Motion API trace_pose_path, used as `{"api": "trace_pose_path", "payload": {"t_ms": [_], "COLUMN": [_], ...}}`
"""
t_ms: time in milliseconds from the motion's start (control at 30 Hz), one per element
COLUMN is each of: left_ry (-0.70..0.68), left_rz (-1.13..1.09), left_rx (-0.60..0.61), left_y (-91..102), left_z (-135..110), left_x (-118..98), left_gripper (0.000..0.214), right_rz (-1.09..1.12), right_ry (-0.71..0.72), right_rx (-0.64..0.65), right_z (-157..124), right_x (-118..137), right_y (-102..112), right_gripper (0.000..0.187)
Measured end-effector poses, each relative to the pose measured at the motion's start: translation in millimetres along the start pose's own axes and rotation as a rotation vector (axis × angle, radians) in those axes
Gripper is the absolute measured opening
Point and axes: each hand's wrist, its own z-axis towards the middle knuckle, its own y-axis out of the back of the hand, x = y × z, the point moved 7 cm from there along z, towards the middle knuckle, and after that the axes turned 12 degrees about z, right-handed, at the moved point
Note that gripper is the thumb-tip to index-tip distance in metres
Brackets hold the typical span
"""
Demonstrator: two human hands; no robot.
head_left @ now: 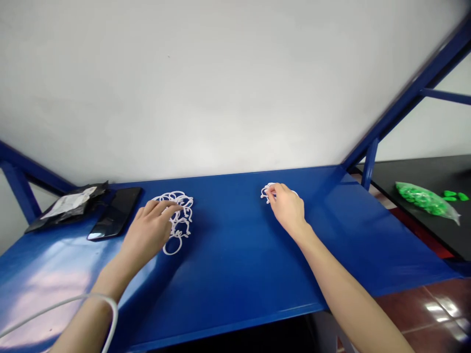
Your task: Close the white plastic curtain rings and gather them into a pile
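My left hand (152, 228) reaches palm down over a loose pile of white plastic shower curtain rings (172, 246). Its fingers are loosely bent and a little apart, with no ring visibly lifted; the undersides of the fingertips are hidden. Farther right, my right hand (287, 206) is at a smaller group of the same white rings (264, 192), close to the back of the blue table (228, 255). Thumb and index finger come together in a pinch at a white ring. The hand covers part of this group.
Left of the pile lie a black phone (116, 213) and a black plastic parcel (69, 206) with a white label. A white cable (84, 296) loops across my left forearm. Blue frame bars (405, 98) edge the table. A bag of green pieces (427, 200) lies on a black surface at right.
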Motion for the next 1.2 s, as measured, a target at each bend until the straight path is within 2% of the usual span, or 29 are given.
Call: {"api": "trace_pose_path", "payload": {"t_ms": [100,233,367,467,567,667,733,833,933,1000,1100,1200], "left_ry": [-0.052,-0.068,-0.033,0.050,0.154,0.150,0.193,0.337,0.417,0.446,0.468,0.460], "left_rz": [0.071,0.087,-0.008,-0.183,-0.411,-0.682,-0.875,-1.135,-1.258,-1.259,-1.209,-1.154], "left_rx": [0.072,0.085,0.031,-0.054,-0.047,0.144,0.232,0.253,0.233,0.206,0.177,0.169], "left_y": [-8.5,-11.2,3.0,20.5,26.2,13.2,3.2,-10.5,-20.4,-24.1,-26.3,-25.8], "left_z": [-17.6,-27.7,-24.3,-18.1,-8.5,5.1,13.0,20.3,20.0,16.2,8.4,2.9], "left_x": [17.2,20.3,20.1,16.4,-1.3,-42.8,-68.6,-90.7,-98.2,-96.7,-93.0,-92.3], "left_gripper": [0.034,0.031,0.030,0.027,0.024,0.018,0.017,0.021,0.018,0.018,0.020,0.021], "right_rz": [-0.127,-0.119,-0.048,0.124,0.407,0.645,0.757,0.911,1.052,1.109,1.100,0.982], "right_ry": [-0.074,0.004,0.122,0.267,0.429,0.502,0.472,0.321,0.160,0.112,0.157,0.293], "right_rx": [0.004,-0.023,0.041,0.148,0.254,0.308,0.323,0.307,0.337,0.374,0.371,0.304], "right_z": [3.5,-4.9,-17.3,-31.5,-50.5,-64.3,-66.4,-60.3,-54.5,-54.0,-56.3,-60.5], "right_x": [-8.1,7.6,28.0,49.4,75.3,91.5,92.3,80.7,69.7,68.9,73.3,78.8], "right_y": [5.6,1.6,-11.5,-22.0,-28.1,-30.6,-32.7,-35.5,-41.4,-45.4,-47.1,-44.2], "right_gripper": [0.022,0.030,0.030,0.028,0.030,0.030,0.023,0.015,0.014,0.014,0.012,0.012]}}
